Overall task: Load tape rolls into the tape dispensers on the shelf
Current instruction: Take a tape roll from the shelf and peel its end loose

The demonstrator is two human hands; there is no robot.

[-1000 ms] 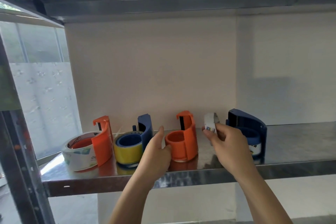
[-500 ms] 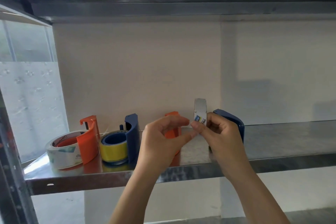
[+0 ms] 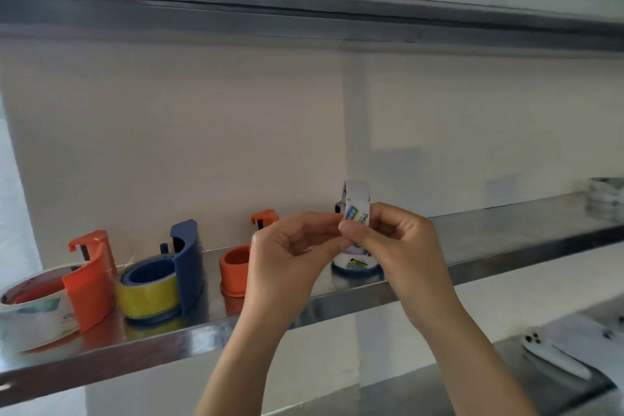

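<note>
The fingers [image 3: 388,218] of the right hand [image 3: 405,246] are curled round a small white tape roll [image 3: 357,199], which is held upright and edge-on just above the shelf [image 3: 169,341]. Its near rim is pinched by the left hand [image 3: 287,257], perhaps at the loose end. The roll is judged light and stiff with a slick outer face, and is best gripped across its flat sides. An empty orange dispenser [image 3: 236,267] is seen beside the left hand.

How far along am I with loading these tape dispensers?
Done: the left orange dispenser holds a white roll, the blue dispenser a yellow roll. In hand: left hand and right hand pinch a printed roll. Left: the middle orange dispenser stands empty.
</note>
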